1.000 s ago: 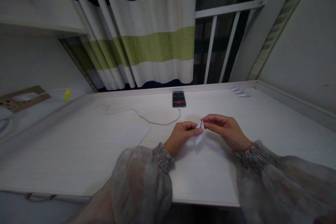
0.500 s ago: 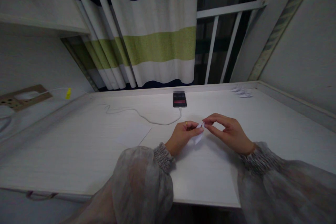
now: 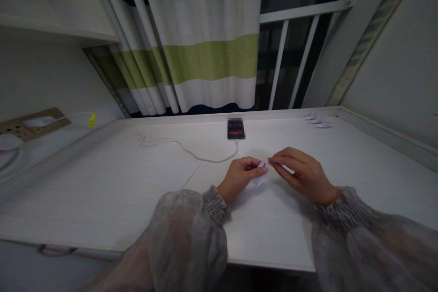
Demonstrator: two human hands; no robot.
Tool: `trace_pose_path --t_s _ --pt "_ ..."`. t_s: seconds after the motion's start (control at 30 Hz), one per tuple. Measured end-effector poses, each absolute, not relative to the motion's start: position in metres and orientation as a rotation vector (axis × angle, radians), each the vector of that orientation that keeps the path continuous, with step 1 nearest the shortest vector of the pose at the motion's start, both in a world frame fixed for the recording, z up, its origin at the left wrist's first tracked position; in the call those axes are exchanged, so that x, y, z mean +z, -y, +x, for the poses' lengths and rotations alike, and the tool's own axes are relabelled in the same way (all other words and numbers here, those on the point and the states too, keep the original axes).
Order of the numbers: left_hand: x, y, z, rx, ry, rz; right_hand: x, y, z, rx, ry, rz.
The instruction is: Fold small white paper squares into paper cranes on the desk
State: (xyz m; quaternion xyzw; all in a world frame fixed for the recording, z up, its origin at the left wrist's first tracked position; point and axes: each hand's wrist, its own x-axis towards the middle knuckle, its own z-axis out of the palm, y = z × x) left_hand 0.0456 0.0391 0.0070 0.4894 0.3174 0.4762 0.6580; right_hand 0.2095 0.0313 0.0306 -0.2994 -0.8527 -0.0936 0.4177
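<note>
My left hand (image 3: 241, 177) pinches a small folded white paper (image 3: 261, 179) between thumb and fingers, just above the desk. A gold ring shows on one finger of this hand. My right hand (image 3: 303, 173) has its thumb and fingertips closed together at the paper's upper right corner. How much of the corner lies between those tips is too small to see well. Left of my hands a flat white sheet (image 3: 173, 175) lies on the desk, hard to tell from the white top.
A dark phone (image 3: 236, 128) with a blurred screen lies at the back, a white cable (image 3: 196, 157) plugged into it. Several small folded white paper pieces (image 3: 320, 122) sit in the far right corner. A power strip (image 3: 32, 123) is on the left wall. Behind the desk (image 3: 112, 205) hangs a striped curtain (image 3: 212, 61).
My right hand has shifted slightly right and its fingers have drawn closer together. My left hand keeps its pinch on the folded paper. The whole view has moved a little.
</note>
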Motion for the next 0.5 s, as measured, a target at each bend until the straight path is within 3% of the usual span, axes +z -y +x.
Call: trace_pose_path --t_s 0.5 --pt "0.0045 -0.041 0.0487 1.175 -0.763 1.162 0.0271 -0.0298 0.2033 -0.404 2.143 -0.773"
